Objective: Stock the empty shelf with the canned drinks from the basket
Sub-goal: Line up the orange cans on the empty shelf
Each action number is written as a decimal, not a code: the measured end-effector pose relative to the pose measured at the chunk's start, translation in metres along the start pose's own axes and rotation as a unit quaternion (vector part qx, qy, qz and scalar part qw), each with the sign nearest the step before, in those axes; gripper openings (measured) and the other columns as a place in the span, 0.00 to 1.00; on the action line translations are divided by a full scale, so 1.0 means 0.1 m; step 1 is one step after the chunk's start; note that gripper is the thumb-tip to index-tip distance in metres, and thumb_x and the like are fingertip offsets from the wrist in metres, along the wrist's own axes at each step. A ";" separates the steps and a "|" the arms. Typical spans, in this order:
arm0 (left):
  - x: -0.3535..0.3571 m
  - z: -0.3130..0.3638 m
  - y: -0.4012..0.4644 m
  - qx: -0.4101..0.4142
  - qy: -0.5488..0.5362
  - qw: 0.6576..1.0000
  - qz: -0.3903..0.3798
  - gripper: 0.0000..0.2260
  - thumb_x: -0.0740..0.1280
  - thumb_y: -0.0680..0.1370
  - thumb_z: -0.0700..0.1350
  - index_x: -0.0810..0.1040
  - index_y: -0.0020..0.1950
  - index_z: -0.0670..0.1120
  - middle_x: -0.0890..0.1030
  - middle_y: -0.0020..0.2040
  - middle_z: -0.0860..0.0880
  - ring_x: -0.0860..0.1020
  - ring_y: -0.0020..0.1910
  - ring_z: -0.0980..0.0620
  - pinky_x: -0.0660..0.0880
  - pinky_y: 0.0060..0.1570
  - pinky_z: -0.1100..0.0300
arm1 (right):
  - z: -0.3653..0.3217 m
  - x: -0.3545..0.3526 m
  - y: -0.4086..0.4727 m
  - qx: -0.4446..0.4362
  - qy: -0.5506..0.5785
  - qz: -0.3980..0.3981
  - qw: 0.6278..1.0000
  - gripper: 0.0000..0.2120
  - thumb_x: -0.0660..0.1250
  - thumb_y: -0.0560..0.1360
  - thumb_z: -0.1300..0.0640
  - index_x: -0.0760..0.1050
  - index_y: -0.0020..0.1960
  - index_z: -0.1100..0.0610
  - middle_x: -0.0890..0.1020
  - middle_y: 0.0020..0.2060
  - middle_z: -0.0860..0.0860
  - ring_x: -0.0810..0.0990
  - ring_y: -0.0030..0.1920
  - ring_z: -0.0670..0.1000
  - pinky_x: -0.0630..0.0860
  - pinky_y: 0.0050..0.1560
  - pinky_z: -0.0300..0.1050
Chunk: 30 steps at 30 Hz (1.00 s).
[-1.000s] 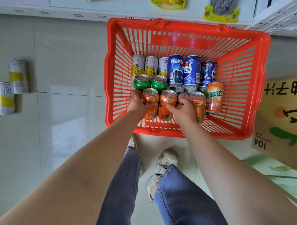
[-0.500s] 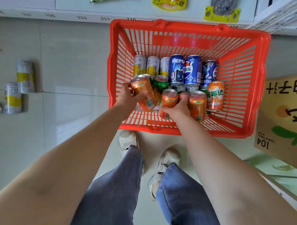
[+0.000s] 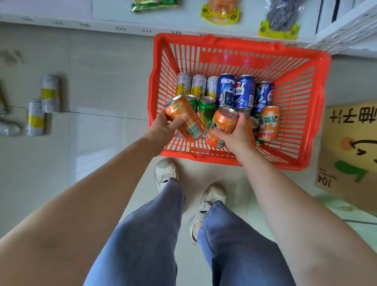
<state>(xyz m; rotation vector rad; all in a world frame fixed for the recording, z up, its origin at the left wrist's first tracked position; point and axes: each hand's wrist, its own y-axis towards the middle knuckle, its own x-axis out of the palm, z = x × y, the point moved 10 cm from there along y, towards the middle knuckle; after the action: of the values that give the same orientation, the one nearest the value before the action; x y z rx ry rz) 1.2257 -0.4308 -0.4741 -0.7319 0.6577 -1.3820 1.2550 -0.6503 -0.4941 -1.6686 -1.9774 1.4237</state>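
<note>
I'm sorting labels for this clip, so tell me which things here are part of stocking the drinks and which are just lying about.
Part of the job:
- red basket
- orange can gripped by the left hand
- orange can gripped by the right hand
- blue cans, green cans and white-and-yellow cans in the basket

Just lying about:
- cardboard box
- snack packets
- silver-and-yellow cans on the floor

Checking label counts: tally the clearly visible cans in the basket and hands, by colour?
Orange cans: 4
Blue cans: 3
White-yellow cans: 3
Green cans: 2
Total: 12; a few more lie mostly hidden beneath, uncounted.
</note>
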 end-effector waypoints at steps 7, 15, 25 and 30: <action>-0.09 0.81 -1.35 0.006 -0.041 0.999 0.026 0.23 0.70 0.73 0.52 0.71 0.63 0.43 0.81 0.54 0.44 0.81 0.53 0.45 0.78 0.56 0.47 | -0.55 -0.54 -1.15 0.045 0.171 -0.102 0.979 0.47 0.80 0.54 0.43 0.62 0.68 0.41 0.77 0.62 0.47 0.78 0.60 0.54 0.76 0.57 0.61; -0.65 1.28 -3.11 -0.050 -0.117 0.987 0.100 0.37 0.72 0.59 0.62 0.74 0.59 0.40 0.82 0.47 0.42 0.81 0.44 0.45 0.78 0.43 0.55 | -1.60 -0.64 -2.79 0.034 0.193 -0.217 0.956 0.22 0.71 0.71 0.48 0.72 0.64 0.48 0.82 0.58 0.52 0.82 0.54 0.53 0.78 0.56 0.55; -2.11 1.79 -4.18 0.010 -0.260 0.949 0.180 0.33 0.74 0.66 0.59 0.74 0.63 0.40 0.83 0.52 0.41 0.82 0.47 0.44 0.79 0.52 0.49 | -3.22 0.26 -4.04 -0.060 0.100 -0.265 0.957 0.14 0.67 0.75 0.46 0.77 0.54 0.55 0.85 0.45 0.54 0.84 0.45 0.54 0.79 0.51 0.52; -3.09 1.97 -4.49 0.018 -0.331 0.931 0.154 0.16 0.68 0.75 0.51 0.74 0.57 0.44 0.82 0.50 0.44 0.81 0.49 0.44 0.78 0.50 0.51 | -4.01 0.96 -4.41 -0.111 0.072 -0.275 0.952 0.22 0.67 0.71 0.41 0.77 0.57 0.55 0.85 0.49 0.55 0.84 0.48 0.55 0.80 0.49 0.51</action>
<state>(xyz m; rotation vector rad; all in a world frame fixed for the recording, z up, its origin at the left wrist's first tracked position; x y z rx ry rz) 1.0753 -0.1278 -0.0032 -0.9550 0.1942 -0.7792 1.1972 -0.3142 0.0036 -1.1059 -2.3288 0.8818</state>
